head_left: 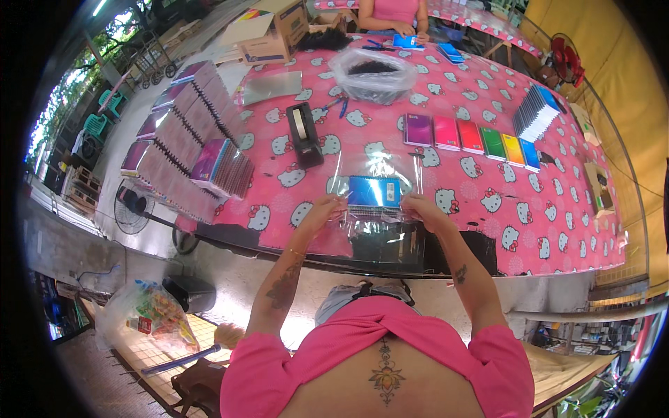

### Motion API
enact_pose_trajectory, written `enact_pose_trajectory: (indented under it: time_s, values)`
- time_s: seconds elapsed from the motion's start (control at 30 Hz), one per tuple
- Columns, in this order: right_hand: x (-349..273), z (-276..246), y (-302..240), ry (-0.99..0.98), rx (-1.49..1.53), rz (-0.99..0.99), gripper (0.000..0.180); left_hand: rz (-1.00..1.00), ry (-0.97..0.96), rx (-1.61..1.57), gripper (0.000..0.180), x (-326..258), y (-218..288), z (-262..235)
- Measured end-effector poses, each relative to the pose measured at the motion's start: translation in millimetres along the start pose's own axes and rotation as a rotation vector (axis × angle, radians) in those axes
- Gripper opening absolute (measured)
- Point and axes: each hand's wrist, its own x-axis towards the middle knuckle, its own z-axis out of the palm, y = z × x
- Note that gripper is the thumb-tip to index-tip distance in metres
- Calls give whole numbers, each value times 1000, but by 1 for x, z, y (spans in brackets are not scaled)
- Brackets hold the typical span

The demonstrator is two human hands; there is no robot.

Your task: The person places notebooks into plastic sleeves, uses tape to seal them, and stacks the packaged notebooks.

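In front of me, a blue spiral notebook [375, 191], perhaps the top one of a small stack, lies on a clear plastic sheet [376, 164] that spreads beyond it on the table. My left hand [325, 212] pinches the plastic at the notebook's left side. At its right side my right hand [426, 212] is closed on the plastic too. The fingertips of both hands are partly hidden by glare on the film. Just beyond my left hand stands a black tape dispenser [304, 135].
Tall notebook stacks [185, 132] fill the table's left side. To the right lie a row of coloured notebooks [471, 139] and another stack [535, 115]. A plastic bag with black contents [373, 75] and a cardboard box [268, 31] stand farther back. Another person's hands [411, 37] handle blue notebooks opposite.
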Motion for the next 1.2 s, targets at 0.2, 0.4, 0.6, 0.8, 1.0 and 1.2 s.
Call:
enact_pose_trajectory:
  time_s: [0.2, 0.4, 0.6, 0.8, 1.0, 1.2]
  values:
    - [-1, -6, 7, -3, 52, -71, 13, 54, -49, 74, 17, 9, 0, 1]
    - [-6, 5, 20, 318, 67, -300, 33, 114, 54, -51, 20, 1, 0, -18]
    - [13, -2, 36, 172, 85, -170, 32, 91, 146, -48, 24, 5, 5, 6]
    - [17, -9, 30, 75, 59, -166, 27, 103, 152, 108, 25, 12, 5, 12]
    - [13, -9, 24, 61, 167, -99, 23, 83, 139, 82, 27, 23, 2, 7]
    - [-35, 76, 18, 678, -923, -859, 45, 81, 177, 62, 29, 5, 9, -3]
